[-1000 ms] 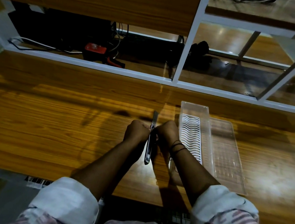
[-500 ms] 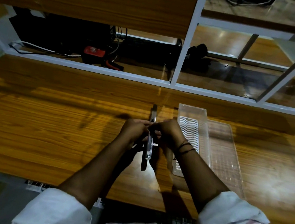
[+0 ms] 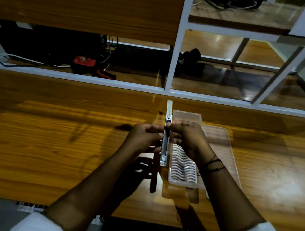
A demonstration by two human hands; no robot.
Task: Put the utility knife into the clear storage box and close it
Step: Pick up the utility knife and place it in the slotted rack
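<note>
A slim silver utility knife (image 3: 164, 151) is held upright above the wooden table, its blade end pointing away from me. My left hand (image 3: 143, 136) grips its body from the left. My right hand (image 3: 187, 137) pinches it from the right, thumb near the black slider. The clear storage box (image 3: 186, 116) lies open on the table just right of the knife, with a white wavy insert (image 3: 182, 167) inside. Its clear lid (image 3: 225, 153) lies flat along the box's right side. My right hand covers the box's middle.
The wooden table (image 3: 49, 137) stretches left and right of my hands. Behind it runs a white shelf frame (image 3: 170, 69) holding cables, dark gear and a red tool (image 3: 84, 62). A wooden panel (image 3: 84, 5) hangs above left.
Both hands have shifted slightly away from me with the knife. More of the blade now sticks out past the handle's far end, and the right thumb sits by the slider.
</note>
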